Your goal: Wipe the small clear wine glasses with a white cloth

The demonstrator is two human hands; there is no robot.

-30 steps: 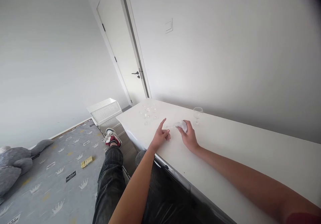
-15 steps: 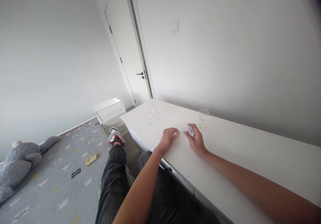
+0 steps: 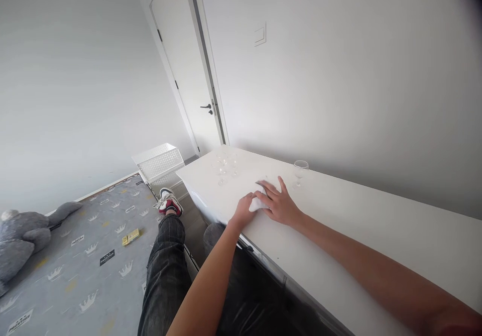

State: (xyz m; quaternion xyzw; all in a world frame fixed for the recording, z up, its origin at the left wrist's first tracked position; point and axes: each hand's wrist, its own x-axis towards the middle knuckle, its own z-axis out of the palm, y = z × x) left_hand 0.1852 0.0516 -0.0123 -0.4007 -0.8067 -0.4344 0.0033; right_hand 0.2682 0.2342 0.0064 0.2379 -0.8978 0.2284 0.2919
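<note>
Over the white table [image 3: 361,225], my left hand [image 3: 243,212] is closed around a crumpled white cloth [image 3: 256,204]. My right hand [image 3: 283,205] lies against the same cloth from the right, its fingers stretched and spread, partly covering it. Whether something clear sits inside the cloth is hidden. Behind my right hand, near the table's far edge, one clear stemmed glass [image 3: 300,170] stands upright. Several more clear stemmed glasses [image 3: 222,169] are grouped at the table's far left end.
A white perforated basket [image 3: 160,162] stands beyond the table's left end. On the left is a grey mattress [image 3: 113,281] with crown prints, bearing a grey plush toy [image 3: 26,240] and a small yellow packet [image 3: 131,237]. A wall [image 3: 339,75] runs behind the table.
My right hand's grip on the cloth has loosened and its fingers have spread. The cloth has moved left into my left hand, which held something small and clear. The view has shifted slightly.
</note>
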